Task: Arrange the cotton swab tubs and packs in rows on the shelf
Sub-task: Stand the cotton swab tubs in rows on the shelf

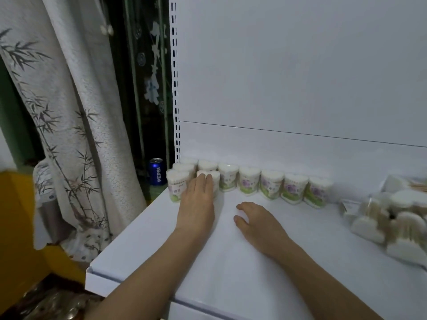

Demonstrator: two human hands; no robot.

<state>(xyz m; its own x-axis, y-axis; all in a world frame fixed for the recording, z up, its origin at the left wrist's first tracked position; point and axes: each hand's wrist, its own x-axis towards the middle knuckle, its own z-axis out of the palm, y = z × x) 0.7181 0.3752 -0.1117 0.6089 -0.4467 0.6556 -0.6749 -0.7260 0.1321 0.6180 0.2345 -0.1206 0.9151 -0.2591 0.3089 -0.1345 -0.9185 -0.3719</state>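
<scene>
Pressing straight left grip fingers against a cotton swab tub in the shelf row; resting right grip relaxed, empty, beside it; packs lying farther right.

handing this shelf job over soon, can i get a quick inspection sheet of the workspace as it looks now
surface: white shelf, with a white back panel behind.
job's things: row of tubs upright along the back; a few more tubs bunched at the left end; loose packs heaped at the right.
clutter: thin wooden sticks at the far right edge; what they are is unclear.
hands: left hand lies with straight fingers on a front tub; right hand rests on the shelf, fingers relaxed, holding nothing.
cables: nothing seen.
surroundings: Pepsi can and a bamboo-print curtain left of the shelf.
</scene>
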